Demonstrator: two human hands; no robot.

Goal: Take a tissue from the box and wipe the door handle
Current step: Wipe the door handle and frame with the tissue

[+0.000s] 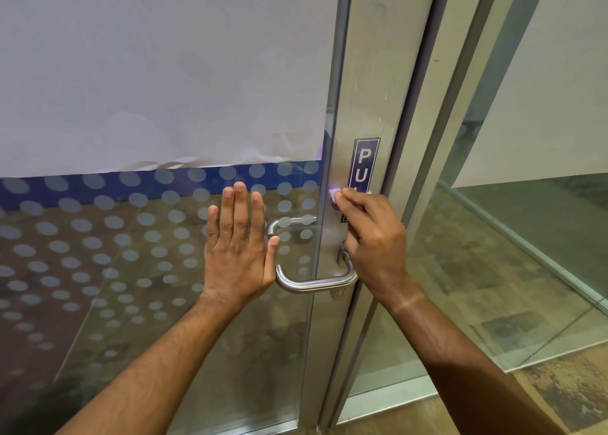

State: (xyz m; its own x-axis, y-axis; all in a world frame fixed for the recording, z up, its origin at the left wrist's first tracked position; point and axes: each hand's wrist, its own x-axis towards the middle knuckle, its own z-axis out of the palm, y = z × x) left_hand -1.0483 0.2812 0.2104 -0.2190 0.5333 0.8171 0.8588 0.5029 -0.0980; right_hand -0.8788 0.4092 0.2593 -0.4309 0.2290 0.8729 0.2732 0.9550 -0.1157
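A curved steel door handle (312, 283) sticks out from the metal stile of a glass door (362, 105). My right hand (371, 240) is just above the handle, fingers pinched on a small wad of white tissue (334, 197) pressed against the stile beside a blue PULL sticker (363, 165). My left hand (238, 244) lies flat on the glass pane left of the handle, fingers spread and pointing up, holding nothing. The handle's mounting end is partly hidden by my right hand. No tissue box is in view.
The glass pane (131, 253) carries frosted dots, a blue band and a large white sheet (164, 72) over its upper part. A second handle (289, 222) shows through the glass on the far side. To the right stand a metal frame (437, 171) and another glass panel (526, 237).
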